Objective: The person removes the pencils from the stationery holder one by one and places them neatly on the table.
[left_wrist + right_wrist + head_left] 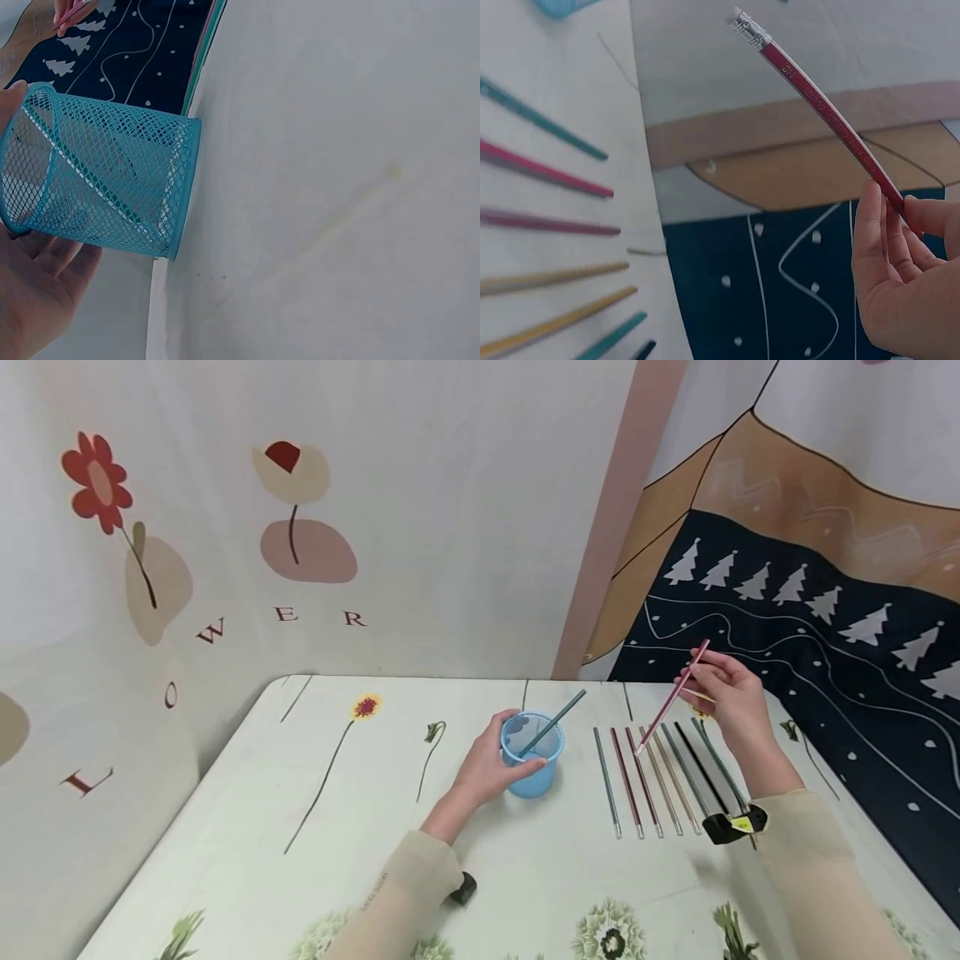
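My left hand (487, 764) grips a light blue mesh pencil cup (533, 782) near its rim, thumb on the near side. One green pencil (564, 711) leans inside the cup, its upper end sticking out toward the right. In the left wrist view the green pencil shows slantwise through the mesh. My right hand (731, 697) pinches a red pencil (817, 101) near one end, raised above the table. Its eraser end, with a silver ferrule, points away from the fingers. Below the right hand, several pencils lie side by side, among them a green pencil (607, 781) at the left.
The pencil row includes red, gold, green and black ones; a gold pencil (667, 781) lies mid-row. The white tabletop (247, 802) has printed flowers. Behind it hangs a pale curtain (450, 510), with a dark tree-patterned cloth (825, 635) at the right.
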`<state>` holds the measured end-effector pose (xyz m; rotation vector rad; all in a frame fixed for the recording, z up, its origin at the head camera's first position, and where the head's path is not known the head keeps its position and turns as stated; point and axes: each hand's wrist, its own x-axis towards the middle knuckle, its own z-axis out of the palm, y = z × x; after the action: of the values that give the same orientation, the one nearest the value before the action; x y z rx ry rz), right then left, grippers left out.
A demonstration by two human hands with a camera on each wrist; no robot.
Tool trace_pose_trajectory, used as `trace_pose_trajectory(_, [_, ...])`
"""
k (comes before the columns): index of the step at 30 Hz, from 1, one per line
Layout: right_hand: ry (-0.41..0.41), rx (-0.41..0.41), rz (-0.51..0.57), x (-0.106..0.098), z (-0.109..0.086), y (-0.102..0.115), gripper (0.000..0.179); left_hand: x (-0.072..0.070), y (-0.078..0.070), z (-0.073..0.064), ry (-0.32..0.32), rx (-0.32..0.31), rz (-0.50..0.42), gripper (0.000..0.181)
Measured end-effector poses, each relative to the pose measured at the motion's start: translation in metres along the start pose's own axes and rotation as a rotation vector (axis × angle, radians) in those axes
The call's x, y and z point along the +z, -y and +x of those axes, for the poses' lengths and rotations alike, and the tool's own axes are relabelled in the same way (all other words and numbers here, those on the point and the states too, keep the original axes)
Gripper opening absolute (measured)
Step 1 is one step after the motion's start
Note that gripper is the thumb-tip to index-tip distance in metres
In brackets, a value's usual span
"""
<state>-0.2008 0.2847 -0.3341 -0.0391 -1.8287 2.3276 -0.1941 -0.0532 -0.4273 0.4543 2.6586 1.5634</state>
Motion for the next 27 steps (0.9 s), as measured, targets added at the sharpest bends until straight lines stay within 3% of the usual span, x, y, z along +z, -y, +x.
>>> trace_pose_trajectory(16, [-0.057,0.055,-0.051,-0.046,-0.01,0.005,0.021,-0.001,-0.002,0.001,0.014,-0.028,0.022,0.088])
trace_pose_trajectory(23, [-0.102,0.111,-0.182,-0.063,-0.011,0.004,0.027,0.0,-0.003,0.001,0.015,-0.035,0.031,0.088])
trace_pose_trajectory(27, [-0.095,0.109,-0.203,-0.071,-0.01,0.002,0.025,0.0,-0.003,0.002,0.015,-0.037,0.037,0.088])
